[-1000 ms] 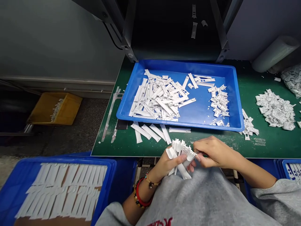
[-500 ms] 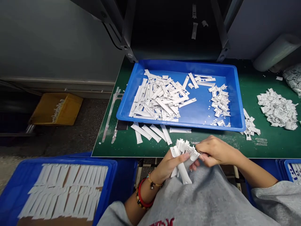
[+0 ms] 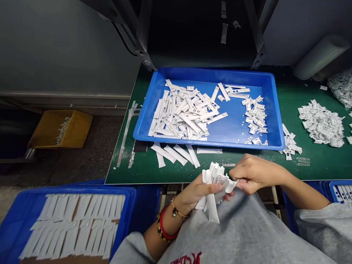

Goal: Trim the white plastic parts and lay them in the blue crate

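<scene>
My left hand (image 3: 202,190) is wrapped around a bundle of long white plastic strips (image 3: 212,205), their notched ends fanned out at the top. One strip hangs down in front of my shirt. Close against the right side of the bundle, my right hand (image 3: 249,174) is closed in a pinch at the end of one piece. Something small and pale shows at its fingertips, too little of it to name. Just beyond my hands, several loose white strips (image 3: 176,155) lie on the green table (image 3: 154,172).
A blue tray (image 3: 233,128) holds a heap of strips and smaller white pieces. More small pieces (image 3: 321,123) are piled to the right. Behind stands a dark conveyor (image 3: 200,44). Lower left is a blue bin (image 3: 20,205) with strips in rows; a yellow bin (image 3: 79,128) sits beyond.
The bundle has turned slightly in my left hand, and its hanging strip is now more upright. My right hand has shifted slightly, still pinched at the bundle's right end.
</scene>
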A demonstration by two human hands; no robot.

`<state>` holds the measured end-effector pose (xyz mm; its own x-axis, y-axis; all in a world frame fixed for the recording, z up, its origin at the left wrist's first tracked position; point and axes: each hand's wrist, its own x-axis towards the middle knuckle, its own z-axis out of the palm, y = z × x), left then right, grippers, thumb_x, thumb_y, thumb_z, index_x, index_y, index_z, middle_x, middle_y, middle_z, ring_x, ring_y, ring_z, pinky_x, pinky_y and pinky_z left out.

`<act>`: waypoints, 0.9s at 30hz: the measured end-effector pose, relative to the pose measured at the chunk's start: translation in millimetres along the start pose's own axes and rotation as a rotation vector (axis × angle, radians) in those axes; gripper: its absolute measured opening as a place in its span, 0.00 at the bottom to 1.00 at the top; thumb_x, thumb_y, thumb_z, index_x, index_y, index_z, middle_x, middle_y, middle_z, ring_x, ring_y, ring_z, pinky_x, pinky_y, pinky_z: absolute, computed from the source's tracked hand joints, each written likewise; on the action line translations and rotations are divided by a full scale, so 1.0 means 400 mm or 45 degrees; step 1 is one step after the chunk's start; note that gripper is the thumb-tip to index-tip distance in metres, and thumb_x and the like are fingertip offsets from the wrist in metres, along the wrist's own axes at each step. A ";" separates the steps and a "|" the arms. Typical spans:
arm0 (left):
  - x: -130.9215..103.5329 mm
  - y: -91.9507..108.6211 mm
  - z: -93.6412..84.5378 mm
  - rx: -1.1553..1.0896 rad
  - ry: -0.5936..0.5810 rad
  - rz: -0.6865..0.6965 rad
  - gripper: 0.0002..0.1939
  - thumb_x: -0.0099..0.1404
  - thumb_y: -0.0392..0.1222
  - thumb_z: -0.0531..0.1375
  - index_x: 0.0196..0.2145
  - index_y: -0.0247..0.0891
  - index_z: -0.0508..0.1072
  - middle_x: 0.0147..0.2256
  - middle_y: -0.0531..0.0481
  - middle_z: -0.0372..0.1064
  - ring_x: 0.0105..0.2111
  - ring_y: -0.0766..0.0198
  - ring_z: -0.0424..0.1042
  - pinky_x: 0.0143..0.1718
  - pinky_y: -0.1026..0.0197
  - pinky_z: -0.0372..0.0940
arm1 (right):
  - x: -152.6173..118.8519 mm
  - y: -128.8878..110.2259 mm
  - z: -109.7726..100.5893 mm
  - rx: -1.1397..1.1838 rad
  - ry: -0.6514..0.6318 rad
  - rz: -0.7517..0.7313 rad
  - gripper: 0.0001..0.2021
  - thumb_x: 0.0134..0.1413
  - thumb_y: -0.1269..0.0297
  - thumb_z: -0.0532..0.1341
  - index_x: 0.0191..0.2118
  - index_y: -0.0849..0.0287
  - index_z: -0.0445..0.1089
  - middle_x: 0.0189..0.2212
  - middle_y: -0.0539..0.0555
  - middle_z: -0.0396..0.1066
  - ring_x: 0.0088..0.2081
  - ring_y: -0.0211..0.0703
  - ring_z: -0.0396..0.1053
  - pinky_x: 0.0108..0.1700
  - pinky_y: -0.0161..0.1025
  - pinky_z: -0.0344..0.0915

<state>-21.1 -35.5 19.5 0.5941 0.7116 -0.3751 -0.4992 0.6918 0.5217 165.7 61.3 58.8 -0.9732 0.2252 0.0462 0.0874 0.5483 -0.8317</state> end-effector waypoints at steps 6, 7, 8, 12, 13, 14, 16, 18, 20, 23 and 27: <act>0.015 0.011 0.014 0.034 -0.159 -0.066 0.22 0.47 0.57 0.70 0.26 0.32 0.76 0.23 0.45 0.71 0.23 0.64 0.67 0.27 0.61 0.65 | 0.014 -0.038 -0.038 -0.054 -0.135 -0.104 0.12 0.60 0.67 0.50 0.25 0.55 0.59 0.19 0.46 0.63 0.20 0.33 0.58 0.24 0.34 0.50; 0.016 0.013 0.018 0.047 -0.161 -0.076 0.23 0.46 0.58 0.70 0.27 0.33 0.76 0.24 0.45 0.72 0.23 0.63 0.67 0.27 0.60 0.65 | 0.015 -0.039 -0.040 -0.085 -0.138 -0.111 0.13 0.61 0.66 0.49 0.25 0.55 0.60 0.19 0.46 0.63 0.20 0.34 0.58 0.24 0.35 0.49; 0.017 0.015 0.021 0.056 -0.167 -0.086 0.23 0.46 0.58 0.70 0.27 0.33 0.76 0.24 0.45 0.72 0.23 0.63 0.67 0.27 0.60 0.65 | 0.015 -0.040 -0.042 -0.113 -0.139 -0.120 0.13 0.62 0.64 0.49 0.25 0.55 0.60 0.19 0.46 0.62 0.20 0.34 0.57 0.24 0.35 0.49; 0.018 0.014 0.024 0.049 -0.199 -0.099 0.24 0.46 0.59 0.69 0.28 0.33 0.76 0.24 0.44 0.73 0.23 0.63 0.67 0.26 0.60 0.64 | 0.021 -0.048 -0.051 -0.172 -0.142 -0.174 0.14 0.63 0.64 0.50 0.25 0.55 0.62 0.18 0.45 0.62 0.20 0.34 0.58 0.24 0.35 0.49; 0.018 0.011 0.023 0.048 -0.201 -0.100 0.24 0.46 0.60 0.69 0.28 0.33 0.76 0.24 0.44 0.72 0.23 0.63 0.67 0.26 0.60 0.63 | 0.023 -0.051 -0.054 -0.178 -0.139 -0.187 0.14 0.63 0.64 0.50 0.26 0.55 0.62 0.18 0.45 0.62 0.20 0.34 0.58 0.24 0.35 0.49; 0.018 0.009 0.021 0.051 -0.197 -0.096 0.25 0.46 0.60 0.69 0.28 0.33 0.76 0.24 0.44 0.72 0.23 0.62 0.68 0.26 0.60 0.63 | 0.026 -0.054 -0.056 -0.179 -0.135 -0.196 0.14 0.64 0.63 0.50 0.26 0.55 0.63 0.18 0.45 0.63 0.20 0.34 0.59 0.24 0.35 0.50; 0.019 0.004 0.017 0.068 -0.177 -0.073 0.26 0.46 0.63 0.68 0.28 0.34 0.76 0.24 0.44 0.72 0.23 0.62 0.68 0.26 0.59 0.64 | 0.031 -0.060 -0.062 -0.163 -0.137 -0.200 0.14 0.65 0.63 0.50 0.28 0.55 0.65 0.19 0.45 0.65 0.20 0.33 0.60 0.24 0.35 0.51; 0.018 0.004 0.014 0.103 -0.168 -0.041 0.28 0.47 0.65 0.66 0.29 0.35 0.76 0.24 0.44 0.72 0.23 0.61 0.69 0.26 0.58 0.65 | 0.031 -0.066 -0.069 -0.142 -0.138 -0.183 0.13 0.65 0.62 0.51 0.29 0.55 0.65 0.20 0.46 0.66 0.20 0.33 0.60 0.24 0.35 0.51; 0.015 0.009 0.015 0.148 -0.179 -0.002 0.27 0.48 0.65 0.66 0.29 0.36 0.75 0.26 0.44 0.72 0.24 0.60 0.70 0.28 0.57 0.66 | 0.021 -0.073 -0.080 -0.144 -0.116 -0.126 0.13 0.64 0.61 0.51 0.28 0.54 0.65 0.19 0.45 0.64 0.19 0.34 0.59 0.24 0.35 0.51; 0.004 0.024 0.025 0.222 -0.148 0.132 0.23 0.52 0.62 0.66 0.31 0.36 0.75 0.29 0.44 0.73 0.27 0.60 0.71 0.31 0.57 0.67 | -0.009 -0.092 -0.087 -0.190 -0.032 0.034 0.13 0.63 0.58 0.51 0.28 0.54 0.63 0.19 0.46 0.61 0.20 0.35 0.57 0.24 0.36 0.50; -0.021 0.034 0.042 0.490 0.079 0.480 0.13 0.58 0.51 0.65 0.33 0.39 0.75 0.34 0.47 0.73 0.31 0.62 0.71 0.34 0.60 0.66 | -0.044 -0.126 -0.040 -0.273 0.218 0.270 0.12 0.63 0.58 0.50 0.28 0.55 0.59 0.20 0.46 0.60 0.20 0.35 0.54 0.23 0.35 0.49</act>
<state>-22.1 -34.3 42.6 0.3745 0.9157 -0.1459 -0.3966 0.3005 0.8674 181.6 42.5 108.6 -0.8802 0.4745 -0.0081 0.3446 0.6274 -0.6983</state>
